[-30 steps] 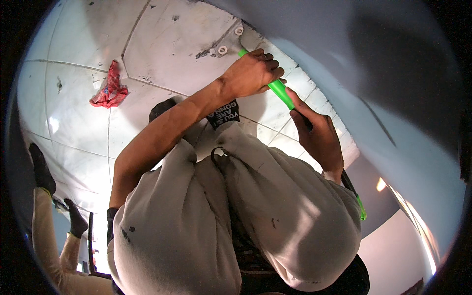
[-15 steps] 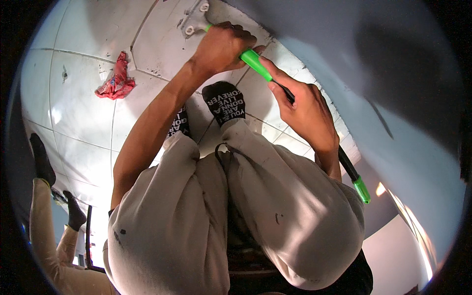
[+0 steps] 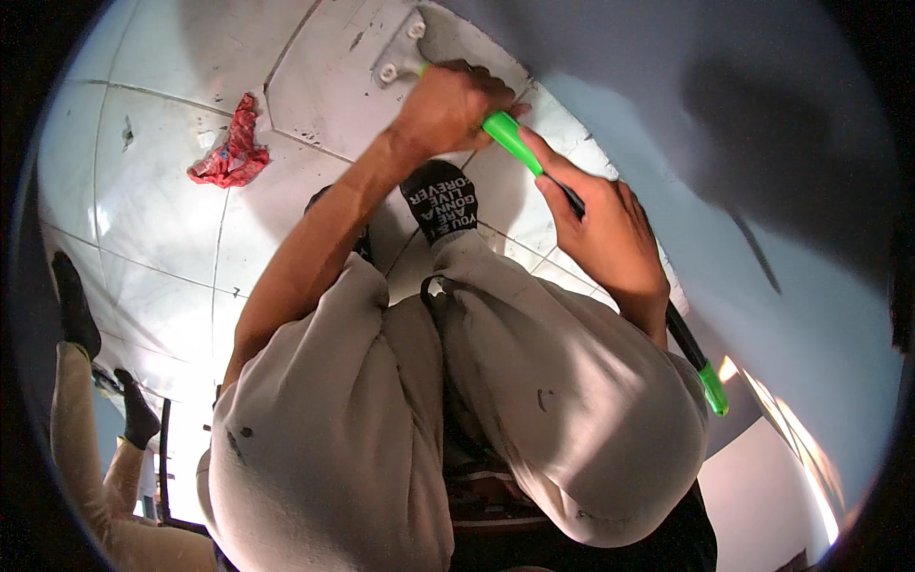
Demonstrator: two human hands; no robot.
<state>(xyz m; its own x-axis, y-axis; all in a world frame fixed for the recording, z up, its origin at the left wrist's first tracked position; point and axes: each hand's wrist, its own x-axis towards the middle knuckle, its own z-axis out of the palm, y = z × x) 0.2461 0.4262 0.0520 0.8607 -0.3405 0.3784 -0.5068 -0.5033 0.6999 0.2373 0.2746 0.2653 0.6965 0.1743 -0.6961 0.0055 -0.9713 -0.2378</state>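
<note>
Clenched around the green-and-black handle of a long-handled scraper (image 3: 513, 143) with the left hand (image 3: 456, 105), with knuckles upward and fingers curled fully round, close behind the metal head (image 3: 400, 46). Showing only a sliver of green on the head side of that fist, and a longer stretch of green on the other. Held farther down the same handle with the right hand (image 3: 610, 229), about the change from green to black, with forefinger along one side, thumb along the other and the black shaft (image 3: 578, 202) between. Cannot tell the curl of the remaining right fingers, hidden beneath. Running on past the right wrist to a green end piece (image 3: 714, 389), near and to the right. Placed far, over the white tiled floor (image 3: 152, 219), with two round bolts on the metal head and close to the blue-grey wall (image 3: 762, 114) on the right. Cannot tell any pressing of the blade on the tile.

Lying crumpled on the floor to the left, well apart from both hands: a red wrapper (image 3: 233, 153). Just nearer than the left hand: a foot in a black printed sock (image 3: 442, 195).
</note>
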